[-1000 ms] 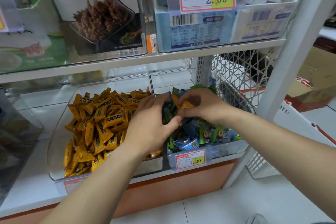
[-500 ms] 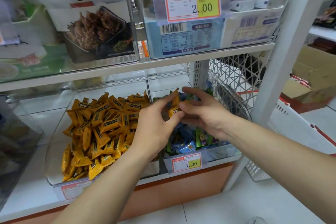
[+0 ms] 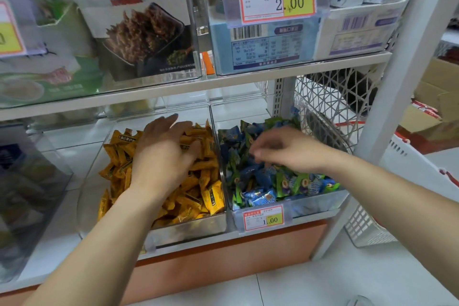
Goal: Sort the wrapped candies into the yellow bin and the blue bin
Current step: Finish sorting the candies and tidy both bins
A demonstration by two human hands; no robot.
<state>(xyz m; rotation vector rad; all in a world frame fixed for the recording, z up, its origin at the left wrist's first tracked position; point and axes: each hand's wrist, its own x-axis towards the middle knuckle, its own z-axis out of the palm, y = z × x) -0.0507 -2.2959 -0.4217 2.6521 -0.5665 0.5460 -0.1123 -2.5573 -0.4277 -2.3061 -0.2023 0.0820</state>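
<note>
Change: half a second back both hands were met over the blue bin (image 3: 313, 208), a yellow candy pinched between them. Now they are split.

Left hand (image 3: 164, 156) is seen mid-frame over the yellow bin (image 3: 90, 196), fingers spread wide and laid flat on the yellow candies (image 3: 211, 196). Nothing is seen gripped, so the stray is judged dropped there, though it cannot be picked out from the heap.

Right hand (image 3: 285, 151) is seen right of centre in the blue bin, fingers (image 3: 255, 154) curled down into the blue candies (image 3: 260, 196). Whether one is pinched cannot be told.

No yellow wrapper can be clearly made out among the blue and green ones. Sorting is judged near done; another stray is probably being searched for under the top layer.
</note>
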